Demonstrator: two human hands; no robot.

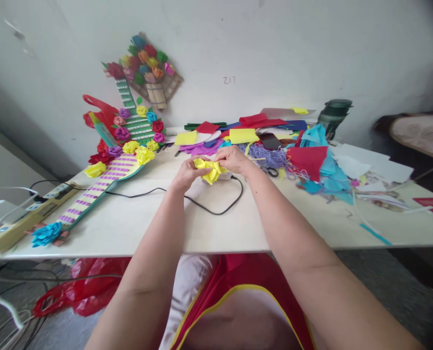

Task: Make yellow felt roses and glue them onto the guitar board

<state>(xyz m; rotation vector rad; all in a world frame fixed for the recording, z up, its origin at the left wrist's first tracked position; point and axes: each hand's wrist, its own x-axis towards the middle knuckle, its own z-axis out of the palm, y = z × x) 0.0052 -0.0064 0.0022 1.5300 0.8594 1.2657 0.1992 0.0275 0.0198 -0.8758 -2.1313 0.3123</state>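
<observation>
A yellow paper flower [212, 173] is held between both hands above the middle of the white table [223, 228]. My left hand [189, 174] pinches its left side, thumb across the front petals. At the flower's upper right, my right hand [234, 160] has its fingers closed on the edge. A thin wooden stick [257, 159] juts out to the right from behind the right hand; where its other end lies is hidden. Below the hands, a black cable [219, 214] loops over the tabletop.
Paper-flower-decorated guitar shapes [103, 182] stand and lie at left beside a power strip [48, 209]. Coloured paper sheets [243, 135], purple shredded strands [270, 155], scissors [272, 171] and a phone [270, 141] lie behind. A dark bottle [333, 116] stands right of them, near blue crepe paper [333, 175].
</observation>
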